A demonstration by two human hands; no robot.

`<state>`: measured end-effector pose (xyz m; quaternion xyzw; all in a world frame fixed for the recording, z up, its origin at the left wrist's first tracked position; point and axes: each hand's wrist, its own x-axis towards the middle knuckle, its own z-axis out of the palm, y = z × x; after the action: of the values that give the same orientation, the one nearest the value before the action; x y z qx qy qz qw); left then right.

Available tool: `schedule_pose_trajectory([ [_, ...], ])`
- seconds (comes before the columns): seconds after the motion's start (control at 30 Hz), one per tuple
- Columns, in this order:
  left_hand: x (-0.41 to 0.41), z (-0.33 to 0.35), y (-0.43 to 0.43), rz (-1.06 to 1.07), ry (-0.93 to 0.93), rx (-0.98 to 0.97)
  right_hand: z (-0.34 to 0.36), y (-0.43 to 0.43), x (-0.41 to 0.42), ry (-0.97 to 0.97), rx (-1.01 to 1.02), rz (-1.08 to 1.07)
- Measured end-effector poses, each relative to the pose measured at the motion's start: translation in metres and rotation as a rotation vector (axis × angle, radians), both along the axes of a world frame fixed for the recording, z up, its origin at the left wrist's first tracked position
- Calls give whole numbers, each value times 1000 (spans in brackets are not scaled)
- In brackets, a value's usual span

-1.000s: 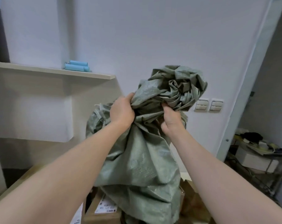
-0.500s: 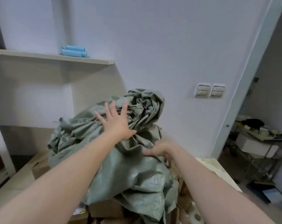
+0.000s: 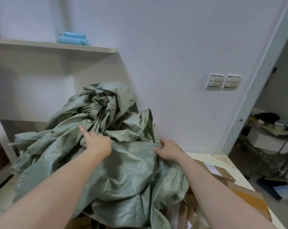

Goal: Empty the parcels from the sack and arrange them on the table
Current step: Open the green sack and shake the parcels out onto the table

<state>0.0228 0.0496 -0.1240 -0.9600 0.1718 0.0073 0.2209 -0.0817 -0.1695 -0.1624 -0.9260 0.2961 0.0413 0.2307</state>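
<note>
A crumpled grey-green woven sack lies heaped over a pile of parcels on the table. My left hand rests on top of the sack with fingers spread, holding nothing. My right hand lies flat on the sack's right side, fingers apart. Brown cardboard parcels with white labels stick out from under the sack at the right and along the bottom edge. Most of the parcels are hidden under the fabric.
A shelf on the left wall carries light blue rolls. Two wall switches sit on the white wall behind. To the right a doorway opens onto a wire rack with clutter.
The sack was held bunched up in both hands, then let go; it has dropped and spread over the parcels. Both hands have opened and now press down on it.
</note>
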Motion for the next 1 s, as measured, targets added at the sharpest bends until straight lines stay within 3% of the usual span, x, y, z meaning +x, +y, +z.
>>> schedule_pose_trajectory([
  [0.1,-4,8,-27,-102,-232,-393,-14,25,10,124,213,330],
  [0.13,-4,9,-37,-200,-221,-532,-19,36,15,152,218,434],
  [0.2,-3,4,-55,-296,1,-662,-21,54,24,185,161,576],
  [0.3,13,-23,-59,-83,329,-520,-20,54,28,213,160,608],
  [0.37,26,-48,-45,56,437,-432,-27,37,28,154,181,493],
  [0.47,37,-78,-20,135,497,-441,-35,15,21,198,274,287],
  [0.57,35,-88,-12,110,484,-449,-35,18,13,452,495,342],
  [0.6,33,-89,-13,101,484,-443,-37,22,13,500,463,372],
  [0.7,26,-85,-21,90,495,-419,-44,28,18,407,179,417],
  [0.77,20,-76,-24,84,496,-422,-41,27,16,336,167,351],
  [0.9,5,-57,-25,51,425,-322,-22,21,-6,173,599,97],
  [1.0,5,-61,-23,19,418,-264,-12,17,-17,-15,730,-178],
])
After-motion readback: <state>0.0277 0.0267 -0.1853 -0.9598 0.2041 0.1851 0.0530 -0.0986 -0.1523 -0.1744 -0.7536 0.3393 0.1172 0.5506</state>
